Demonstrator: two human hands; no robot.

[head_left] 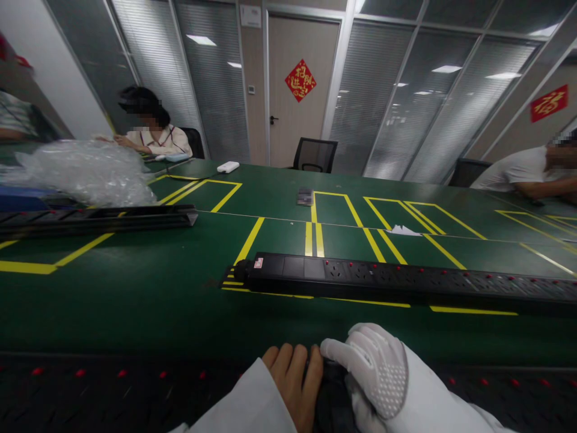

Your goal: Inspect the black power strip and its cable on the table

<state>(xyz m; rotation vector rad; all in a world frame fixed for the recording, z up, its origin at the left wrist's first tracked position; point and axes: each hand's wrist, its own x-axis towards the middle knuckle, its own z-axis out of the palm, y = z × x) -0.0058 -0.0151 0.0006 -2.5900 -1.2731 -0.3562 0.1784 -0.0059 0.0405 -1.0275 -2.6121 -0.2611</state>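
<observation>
Both my hands are at the bottom centre, close together around a dark black part [334, 394] whose kind I cannot make out. Bare and white-sleeved, my left hand [295, 379] has its fingers bent and pressed together against the part's left side. My right hand [376, 370], in a white glove with a dotted grip, curls closed around its right side. On either side of my hands, along the near edge, runs a dark power strip [121, 391] with a row of red dots. A second black power strip [360, 273] with sockets lies beyond them, its corded end to the left.
Yellow tape [250, 243] marks rectangles on the green table [180, 300]. Clear plastic wrap [90, 171] and a black channel-like strip [99, 222] lie at left. A small white object [228, 166] and torn paper [403, 230] lie farther back. People sit at both sides.
</observation>
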